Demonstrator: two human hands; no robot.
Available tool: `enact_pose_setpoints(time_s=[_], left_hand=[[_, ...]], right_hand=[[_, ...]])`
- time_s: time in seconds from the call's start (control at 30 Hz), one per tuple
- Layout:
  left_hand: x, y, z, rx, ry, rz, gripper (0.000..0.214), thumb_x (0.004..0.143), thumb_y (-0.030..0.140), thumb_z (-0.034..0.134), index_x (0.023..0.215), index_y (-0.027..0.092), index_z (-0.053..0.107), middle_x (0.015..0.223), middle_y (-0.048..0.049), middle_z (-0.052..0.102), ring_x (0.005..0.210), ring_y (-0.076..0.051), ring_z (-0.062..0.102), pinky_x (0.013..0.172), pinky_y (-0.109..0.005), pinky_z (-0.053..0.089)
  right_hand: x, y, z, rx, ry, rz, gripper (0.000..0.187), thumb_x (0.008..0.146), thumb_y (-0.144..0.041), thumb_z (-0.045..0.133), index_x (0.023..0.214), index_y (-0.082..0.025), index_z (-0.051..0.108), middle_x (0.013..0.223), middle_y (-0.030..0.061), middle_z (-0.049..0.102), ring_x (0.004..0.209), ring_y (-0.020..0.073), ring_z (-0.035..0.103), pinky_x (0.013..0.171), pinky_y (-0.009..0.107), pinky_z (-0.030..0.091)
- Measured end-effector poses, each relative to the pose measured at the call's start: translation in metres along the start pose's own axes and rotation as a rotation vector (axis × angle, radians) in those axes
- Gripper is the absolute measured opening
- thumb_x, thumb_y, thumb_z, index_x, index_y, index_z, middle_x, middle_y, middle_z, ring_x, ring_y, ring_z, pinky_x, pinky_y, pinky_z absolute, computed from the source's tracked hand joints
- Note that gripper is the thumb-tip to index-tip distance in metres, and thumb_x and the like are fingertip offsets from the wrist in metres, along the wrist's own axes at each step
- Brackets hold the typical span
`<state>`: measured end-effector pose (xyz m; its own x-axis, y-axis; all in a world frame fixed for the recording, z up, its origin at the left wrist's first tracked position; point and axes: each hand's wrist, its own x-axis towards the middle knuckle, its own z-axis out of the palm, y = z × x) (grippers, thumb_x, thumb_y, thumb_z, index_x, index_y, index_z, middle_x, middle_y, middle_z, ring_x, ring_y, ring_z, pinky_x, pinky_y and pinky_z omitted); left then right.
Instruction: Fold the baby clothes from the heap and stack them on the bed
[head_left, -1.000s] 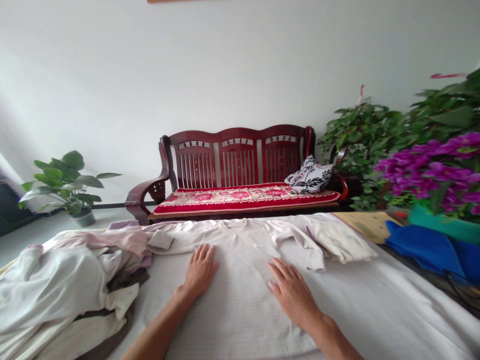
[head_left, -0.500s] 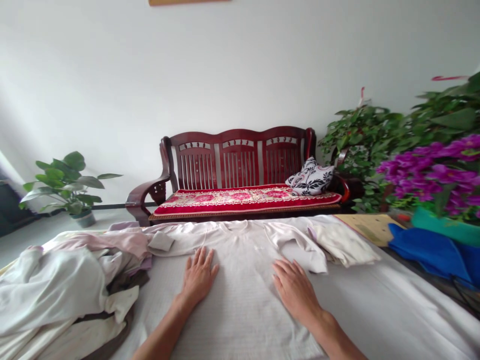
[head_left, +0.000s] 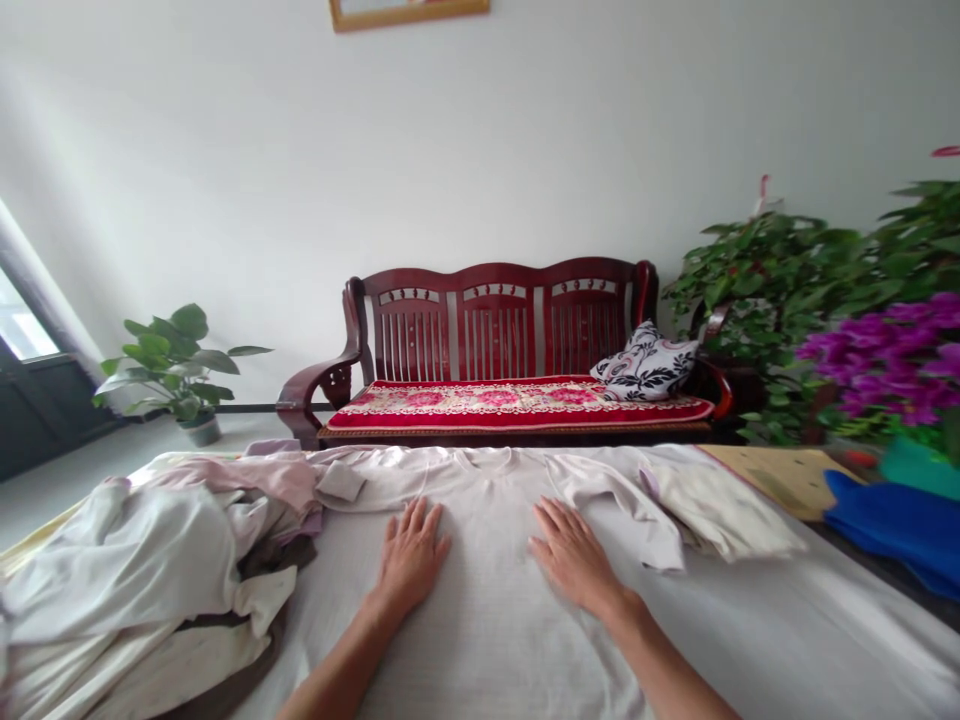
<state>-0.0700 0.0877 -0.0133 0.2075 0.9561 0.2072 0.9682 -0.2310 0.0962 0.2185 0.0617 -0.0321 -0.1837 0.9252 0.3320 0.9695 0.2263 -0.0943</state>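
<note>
A pale long-sleeved shirt [head_left: 487, 480] lies spread flat in front of me on a light sheet-covered table [head_left: 750, 620], its neckline at the far side. My left hand [head_left: 409, 555] rests palm down on the shirt's chest, fingers stretched out. My right hand [head_left: 570, 555] lies flat on the shirt too, fingers apart, a hand's width to the right of the left one. The shirt's right sleeve [head_left: 622, 505] is folded inward beside my right hand. Neither hand holds anything.
A heap of crumpled pale clothes [head_left: 142, 570] fills the left side. A folded cream garment [head_left: 720, 505] lies at the right, with a blue cloth [head_left: 892, 525] beyond. Behind stand a red wooden bench [head_left: 502, 370], potted plants [head_left: 176, 365] and purple flowers [head_left: 885, 360].
My right hand has slid left and farther up the shirt, closer to my left hand. The view has shifted a little to the left.
</note>
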Motion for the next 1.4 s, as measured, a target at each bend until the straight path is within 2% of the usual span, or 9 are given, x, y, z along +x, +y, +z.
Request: enact_pose_setpoints(time_s=[0.13,0.23,0.43,0.6,0.8,1.03,1.17,1.27,1.4], left_hand=[[0.009,-0.002,-0.016,-0.056,0.022,-0.032,0.037,0.1,0.036,0.041,0.124,0.025,0.066,0.133,-0.0093,0.065,0.123,-0.026,0.056,0.106,-0.041,0.036],[0.035,-0.015,-0.028,-0.139,0.033,-0.115,0.039,0.102,0.034,0.035,0.106,0.024,0.072,0.109,-0.0061,0.074,0.105,-0.022,0.065,0.091,-0.032,0.042],[0.107,-0.047,-0.04,-0.131,0.078,-0.222,0.037,0.099,0.027,0.038,0.116,0.024,0.071,0.115,-0.0064,0.074,0.104,-0.021,0.067,0.079,-0.027,0.044],[0.139,-0.057,-0.033,-0.035,0.002,-0.187,0.029,0.091,0.024,0.05,0.103,0.021,0.076,0.109,-0.0122,0.075,0.103,-0.026,0.068,0.084,-0.033,0.046],[0.149,-0.061,-0.022,0.046,-0.062,-0.15,0.021,0.084,0.025,0.059,0.097,0.019,0.075,0.111,-0.0132,0.074,0.109,-0.029,0.065,0.089,-0.034,0.045],[0.154,-0.055,-0.02,0.064,0.022,-0.201,0.038,0.097,0.015,0.03,0.11,0.011,0.066,0.108,-0.0203,0.07,0.099,-0.031,0.068,0.08,-0.039,0.049],[0.15,-0.047,-0.017,0.037,0.057,-0.21,0.039,0.097,0.013,0.027,0.119,0.012,0.06,0.112,-0.0181,0.068,0.094,-0.028,0.069,0.078,-0.038,0.05],[0.139,-0.03,-0.012,0.012,0.089,-0.139,0.041,0.098,0.014,0.031,0.131,0.016,0.055,0.128,-0.0157,0.064,0.111,-0.026,0.064,0.091,-0.038,0.049],[0.114,-0.004,0.005,-0.026,0.048,0.076,0.046,0.101,0.029,0.039,0.145,0.019,0.047,0.152,-0.0109,0.049,0.139,-0.024,0.046,0.112,-0.037,0.037]], right_hand=[[0.001,0.003,0.005,0.022,0.069,0.001,0.046,0.097,-0.035,0.045,0.139,-0.019,0.056,0.148,0.0114,0.054,0.139,0.0277,0.046,0.116,0.048,0.036],[0.002,0.003,0.006,0.048,0.095,-0.002,0.045,0.096,-0.034,0.047,0.138,-0.02,0.057,0.145,0.0112,0.056,0.137,0.0273,0.048,0.115,0.048,0.037],[0.002,0.003,0.001,0.076,0.099,-0.005,0.043,0.095,-0.03,0.048,0.135,-0.021,0.059,0.143,0.0109,0.058,0.135,0.027,0.05,0.114,0.048,0.039],[0.002,-0.001,-0.008,0.09,0.04,0.029,0.044,0.094,-0.029,0.049,0.136,-0.018,0.059,0.145,0.0121,0.056,0.137,0.0283,0.048,0.116,0.049,0.038],[0.003,-0.005,-0.015,0.107,0.002,0.05,0.045,0.093,-0.028,0.05,0.137,-0.017,0.059,0.147,0.0123,0.055,0.138,0.029,0.047,0.117,0.05,0.037],[0.002,-0.006,-0.014,0.11,0.024,0.048,0.045,0.093,-0.026,0.051,0.136,-0.017,0.059,0.146,0.0127,0.056,0.137,0.0291,0.048,0.116,0.05,0.037],[0.003,-0.006,-0.013,0.107,0.032,0.052,0.045,0.092,-0.025,0.052,0.135,-0.017,0.06,0.145,0.0122,0.056,0.136,0.0287,0.048,0.116,0.048,0.038],[0.002,-0.006,-0.011,0.1,0.025,0.055,0.045,0.092,-0.026,0.052,0.136,-0.018,0.059,0.146,0.0112,0.056,0.137,0.0285,0.047,0.117,0.047,0.036],[0.001,-0.007,-0.01,0.074,0.015,0.047,0.047,0.094,-0.029,0.051,0.14,-0.019,0.056,0.149,0.0102,0.053,0.14,0.0279,0.043,0.118,0.047,0.033]])
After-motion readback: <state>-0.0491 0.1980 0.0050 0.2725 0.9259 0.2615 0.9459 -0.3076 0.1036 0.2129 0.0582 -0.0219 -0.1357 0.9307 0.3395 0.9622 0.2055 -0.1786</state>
